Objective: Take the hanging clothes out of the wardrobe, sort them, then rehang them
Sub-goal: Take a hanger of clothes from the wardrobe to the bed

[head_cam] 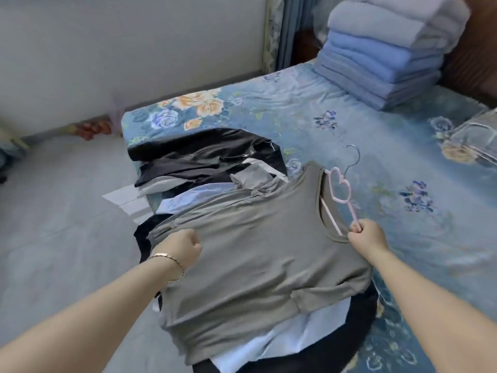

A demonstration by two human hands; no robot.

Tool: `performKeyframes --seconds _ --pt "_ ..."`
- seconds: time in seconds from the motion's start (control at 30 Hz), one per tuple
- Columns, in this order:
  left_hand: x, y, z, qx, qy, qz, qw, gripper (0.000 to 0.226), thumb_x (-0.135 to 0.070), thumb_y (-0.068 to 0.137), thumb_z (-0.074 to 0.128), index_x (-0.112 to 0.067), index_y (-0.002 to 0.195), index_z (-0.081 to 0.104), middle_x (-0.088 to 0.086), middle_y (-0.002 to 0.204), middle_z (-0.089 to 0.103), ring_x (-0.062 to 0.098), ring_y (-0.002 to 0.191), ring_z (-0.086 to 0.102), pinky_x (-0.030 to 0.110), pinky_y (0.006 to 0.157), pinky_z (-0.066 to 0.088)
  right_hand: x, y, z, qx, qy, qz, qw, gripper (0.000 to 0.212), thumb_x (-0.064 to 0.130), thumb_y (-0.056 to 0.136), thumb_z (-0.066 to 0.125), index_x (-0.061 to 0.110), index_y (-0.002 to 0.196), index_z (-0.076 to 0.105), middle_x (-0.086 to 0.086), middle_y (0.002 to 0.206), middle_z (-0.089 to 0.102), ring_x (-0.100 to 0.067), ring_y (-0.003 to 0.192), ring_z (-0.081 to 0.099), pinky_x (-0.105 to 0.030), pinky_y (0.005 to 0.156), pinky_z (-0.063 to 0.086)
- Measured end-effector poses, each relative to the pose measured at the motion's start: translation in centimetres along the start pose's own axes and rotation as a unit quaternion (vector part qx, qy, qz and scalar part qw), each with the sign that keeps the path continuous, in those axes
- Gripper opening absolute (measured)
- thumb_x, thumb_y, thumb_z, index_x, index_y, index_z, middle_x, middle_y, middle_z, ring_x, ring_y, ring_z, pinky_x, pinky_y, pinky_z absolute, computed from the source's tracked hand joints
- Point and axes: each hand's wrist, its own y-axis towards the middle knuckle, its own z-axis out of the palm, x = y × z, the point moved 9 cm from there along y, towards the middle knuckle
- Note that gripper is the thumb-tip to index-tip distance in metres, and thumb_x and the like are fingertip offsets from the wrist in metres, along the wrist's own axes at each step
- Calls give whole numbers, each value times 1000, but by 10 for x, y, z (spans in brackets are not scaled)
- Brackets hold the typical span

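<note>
Nearest the head camera, two bare forearms reach out over a grey short-sleeved cotton T-shirt (pixel 255 254). It lies flat, collar to the right, on top of a layered pile of white and black garments (pixel 293 332) at the edge of a bed with a blue flower-printed sheet (pixel 336 111). The left hand (pixel 187 247), with a thin gold bracelet (pixel 172 261) at the wrist, is curled into a tight fist on the shirt's cloth. It seems to pinch a fold there, though the fold itself is hidden under the fingers. The right hand (pixel 367 234) pinches the end of one arm of a pale pink plastic hanger with a heart-shaped neck and a steel hook (pixel 339 188). That end pokes out of the neckline, while the hanger's other arm runs inside the collar. Farther back a second heap of black and grey clothes on wire hangers (pixel 204 154) lies by the bed's corner. A tall stack of folded blue and lilac blankets (pixel 384 65) stands well apart at the bed's far side. The main risk, as I judge it, is the hanger's inner arm catching in the collar, so a hard pull would stretch the neckline or drag the shirt askew. A tug could also shift the pile beneath, which overhangs the bed edge, and send it sliding to the grey floor (pixel 53 211).
</note>
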Motion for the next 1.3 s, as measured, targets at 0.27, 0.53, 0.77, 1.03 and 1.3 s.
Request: performKeyframes --seconds 0.27,0.53,0.77,1.03,1.3 --pt "-37 49 56 40 31 3 999 12 -23 90 44 -28 86 55 -6 88 56 19 87 59 27 79 50 -93 73 16 -48 -11 136 990 33 -1 79 64 3 111 59 -26 117 51 -37 109 50 -37 81 40" --pt "-34 45 40 41 30 -12 999 12 -23 89 44 -25 87 56 -3 97 63 19 93 60 28 82 51 -9 52 76 116 -168 13 979 36 4 83 55 11 118 58 -14 130 45 -30 122 47 -33 99 40" --pt "33 -3 -26 32 49 -47 997 10 -22 90 41 -23 82 47 -3 88 53 18 82 51 24 69 39 178 -67 174 346 -181 -170 905 30 12 89 48 13 115 61 -6 124 60 -22 116 55 -26 93 44" --pt "231 -120 -126 -35 -1 -179 983 12 -23 91 44 -19 95 54 6 113 62 24 92 56 24 73 39 397 -300 260 407 -320 -445 730 22 9 89 44 4 98 64 -14 100 61 -29 92 59 -28 70 41" --pt "476 -333 -225 -170 -57 -358 917 25 -22 92 41 -14 107 59 8 114 61 25 106 58 27 84 44 569 -572 320 355 -389 -628 573 36 10 94 40 1 125 56 -16 128 55 -32 115 55 -34 94 46"
